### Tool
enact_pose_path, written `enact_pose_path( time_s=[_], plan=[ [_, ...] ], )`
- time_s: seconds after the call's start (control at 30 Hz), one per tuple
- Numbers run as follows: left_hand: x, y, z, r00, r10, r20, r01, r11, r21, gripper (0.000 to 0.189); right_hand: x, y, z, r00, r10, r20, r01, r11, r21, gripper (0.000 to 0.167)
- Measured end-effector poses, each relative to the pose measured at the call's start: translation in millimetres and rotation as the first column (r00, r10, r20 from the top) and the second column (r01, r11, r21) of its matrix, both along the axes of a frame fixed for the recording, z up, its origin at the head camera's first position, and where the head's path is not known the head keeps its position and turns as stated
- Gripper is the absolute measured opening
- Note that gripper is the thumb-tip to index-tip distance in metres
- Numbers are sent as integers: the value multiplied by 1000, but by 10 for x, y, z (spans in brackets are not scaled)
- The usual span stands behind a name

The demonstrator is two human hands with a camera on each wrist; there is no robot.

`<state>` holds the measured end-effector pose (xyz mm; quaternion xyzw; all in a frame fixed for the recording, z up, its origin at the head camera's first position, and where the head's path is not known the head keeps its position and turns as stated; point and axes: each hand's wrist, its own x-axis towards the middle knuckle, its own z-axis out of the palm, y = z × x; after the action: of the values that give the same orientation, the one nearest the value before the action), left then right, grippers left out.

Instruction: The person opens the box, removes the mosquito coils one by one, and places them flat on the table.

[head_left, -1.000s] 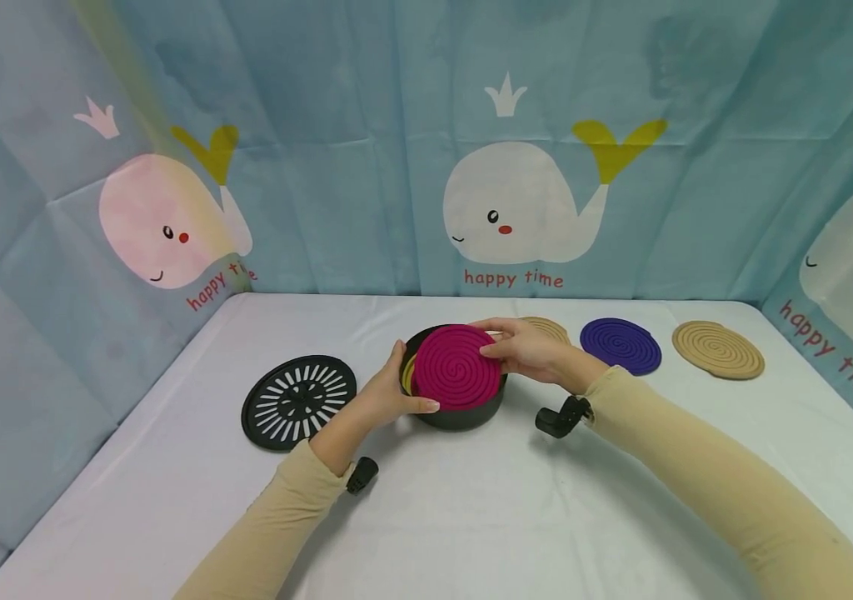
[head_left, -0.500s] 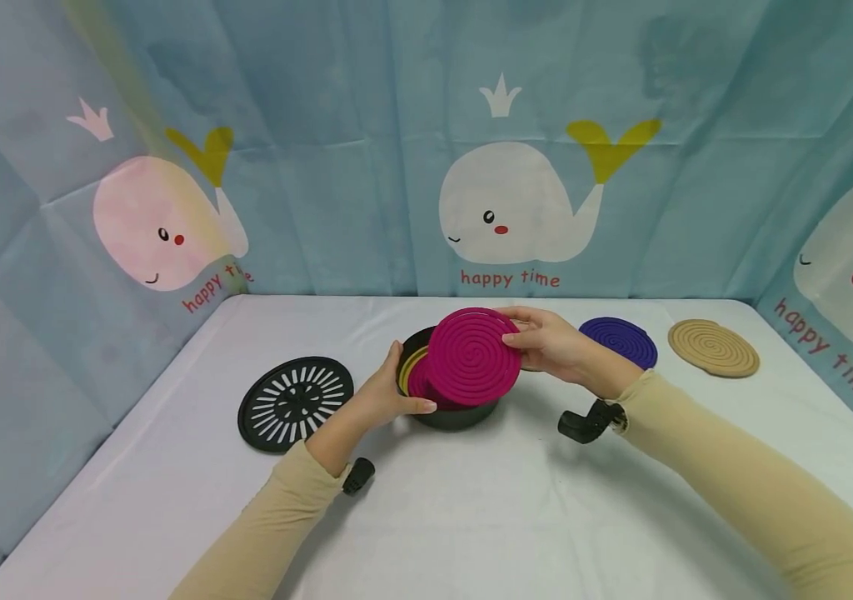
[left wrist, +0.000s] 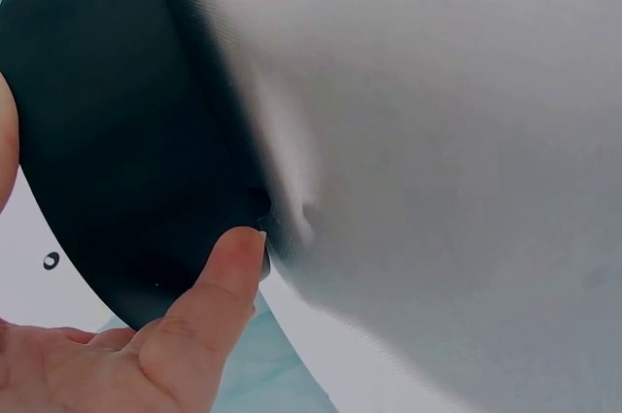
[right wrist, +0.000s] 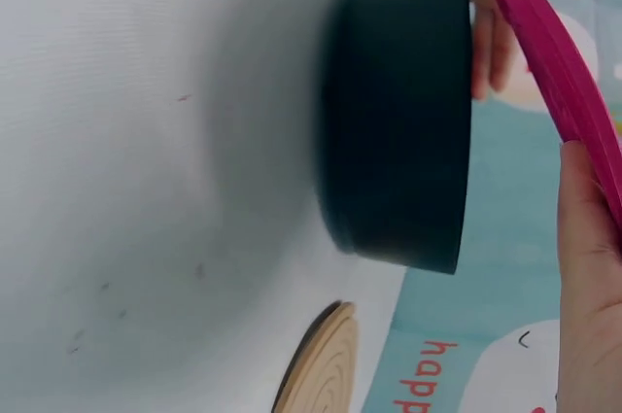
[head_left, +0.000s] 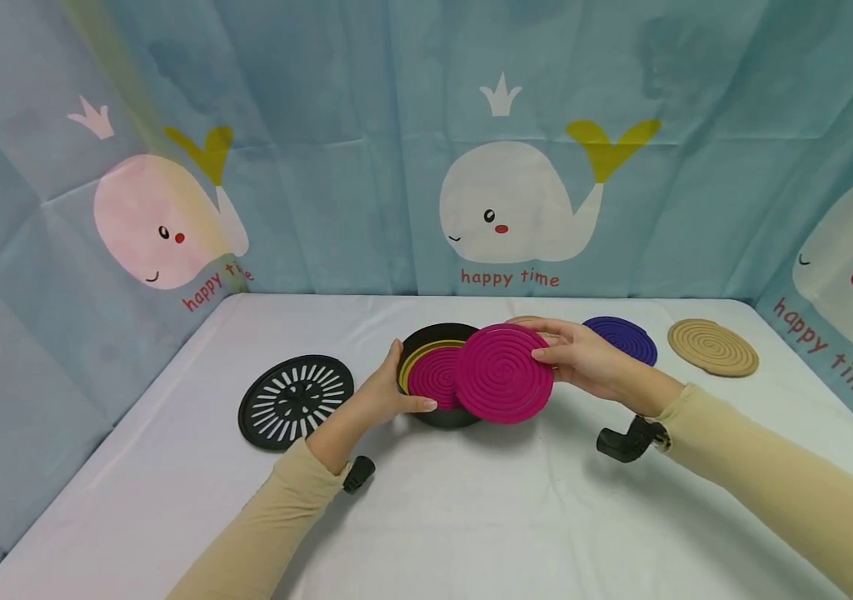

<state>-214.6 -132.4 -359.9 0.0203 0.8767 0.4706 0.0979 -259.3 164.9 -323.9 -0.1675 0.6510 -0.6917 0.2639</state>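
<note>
My left hand [head_left: 377, 402] grips the left side of a round black coaster holder [head_left: 441, 419], its thumb on the near wall. Inside the holder lies a magenta spiral coaster [head_left: 428, 379], with a yellow one [head_left: 405, 372] showing beneath it. At the edge, my right hand [head_left: 591, 360] pinches another magenta spiral coaster [head_left: 505, 375], tilted above the holder's right side and covering part of it. The right wrist view shows this held coaster [right wrist: 554, 53] edge-on, apart from the holder's wall [right wrist: 398, 121]. In the left wrist view, the thumb presses low on the dark wall [left wrist: 107, 131].
To the left lies a black slotted lid [head_left: 296, 402] on the white-covered table [head_left: 486, 517]. A purple spiral coaster [head_left: 627, 340] and a beige one [head_left: 713, 347] lie at the back right. Another beige coaster [right wrist: 326, 369] is mostly hidden behind my right hand in the head view.
My right hand has lifted the magenta coaster off the holder's opening and carried it right, uncovering the second magenta coaster inside. The left hand stays on the holder.
</note>
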Motion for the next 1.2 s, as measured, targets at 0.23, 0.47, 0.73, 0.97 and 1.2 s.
enact_pose_path(
  time_s=[0.23,0.47,0.73,0.97,1.2],
  plan=[
    [-3,11,17,1000,5,0,-5,1000,-3,116,86,147,13,1000,-26,17,25,999,48,51],
    [-18,-1,-1,1000,1,-10,-1,1000,-13,116,141,297,-20,1000,-24,12,23,999,48,47],
    [-32,-8,3,1000,-3,-17,3,1000,-23,117,210,467,-138,997,-70,36,68,996,52,42],
    [-12,-3,2,1000,-6,-16,6,1000,-23,115,233,603,-269,997,-51,49,50,998,32,48],
    [-10,-5,-9,1000,-3,-9,3,1000,-21,116,223,663,-334,997,-5,73,3,1000,23,44]
  ],
)
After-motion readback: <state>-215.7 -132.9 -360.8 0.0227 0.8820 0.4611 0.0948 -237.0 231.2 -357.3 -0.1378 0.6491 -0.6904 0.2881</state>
